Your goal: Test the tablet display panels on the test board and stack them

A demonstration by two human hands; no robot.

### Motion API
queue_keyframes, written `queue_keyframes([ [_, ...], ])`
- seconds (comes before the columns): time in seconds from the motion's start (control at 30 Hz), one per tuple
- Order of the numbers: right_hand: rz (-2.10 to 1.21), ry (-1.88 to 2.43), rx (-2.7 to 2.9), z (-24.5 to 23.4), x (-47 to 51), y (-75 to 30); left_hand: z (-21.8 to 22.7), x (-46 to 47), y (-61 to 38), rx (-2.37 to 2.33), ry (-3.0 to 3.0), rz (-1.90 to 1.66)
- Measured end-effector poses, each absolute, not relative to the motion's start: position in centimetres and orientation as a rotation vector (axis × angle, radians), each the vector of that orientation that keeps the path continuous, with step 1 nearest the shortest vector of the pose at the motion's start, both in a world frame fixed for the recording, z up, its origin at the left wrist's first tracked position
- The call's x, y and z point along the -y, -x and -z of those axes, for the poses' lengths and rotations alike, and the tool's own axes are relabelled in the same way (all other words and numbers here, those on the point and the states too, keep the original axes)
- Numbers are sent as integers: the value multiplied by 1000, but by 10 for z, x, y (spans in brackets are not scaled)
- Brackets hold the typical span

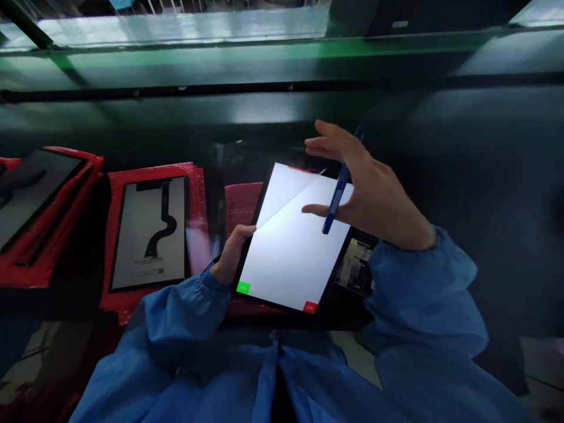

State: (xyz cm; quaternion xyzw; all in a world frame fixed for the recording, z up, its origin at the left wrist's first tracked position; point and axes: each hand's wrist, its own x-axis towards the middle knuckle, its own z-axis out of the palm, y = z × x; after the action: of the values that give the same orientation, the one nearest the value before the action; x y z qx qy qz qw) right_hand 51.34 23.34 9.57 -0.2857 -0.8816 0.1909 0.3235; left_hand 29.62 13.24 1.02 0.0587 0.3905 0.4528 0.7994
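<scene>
A lit tablet-sized display panel (291, 252) shows a white screen with a green block at its lower left corner and a red one at its lower right. My left hand (232, 254) grips the panel by its left edge, thumb on the front. Over the panel's upper right is my right hand (368, 185), thumb and fingers spread apart. A blue pen (337, 197) is tucked in the crook of that hand, slanting across the palm. From the left edge to the top, a thin diagonal line crosses the screen; whether it is a film edge or a reflection, I cannot tell.
To the left, another display panel (150, 235) with a black ribbon cable lies on red bubble-wrap pouches (115, 229). More panels on red pouches (81, 214) are stacked at the far left. A small circuit board (355, 267) sits right of the lit panel. A black bar (220, 89) runs along the back.
</scene>
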Motion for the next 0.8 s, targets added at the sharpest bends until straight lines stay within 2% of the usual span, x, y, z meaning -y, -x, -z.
queue_keyframes([
  [0.17,-770,567,2056,-91,-245,-519,-13,-135,-295,-862,-79,-1047],
  [0.27,-849,613,1922,-72,-258,-513,-14,-135,-296,-849,-38,-1081],
  [0.5,-769,884,1911,-31,-283,-500,-30,-136,-298,-835,3,-976],
  [0.67,-758,1047,1913,-29,-284,-499,-32,-137,-299,-853,78,-928],
  [0.8,-804,1020,1887,-35,-280,-498,-26,-136,-299,-828,58,-979],
])
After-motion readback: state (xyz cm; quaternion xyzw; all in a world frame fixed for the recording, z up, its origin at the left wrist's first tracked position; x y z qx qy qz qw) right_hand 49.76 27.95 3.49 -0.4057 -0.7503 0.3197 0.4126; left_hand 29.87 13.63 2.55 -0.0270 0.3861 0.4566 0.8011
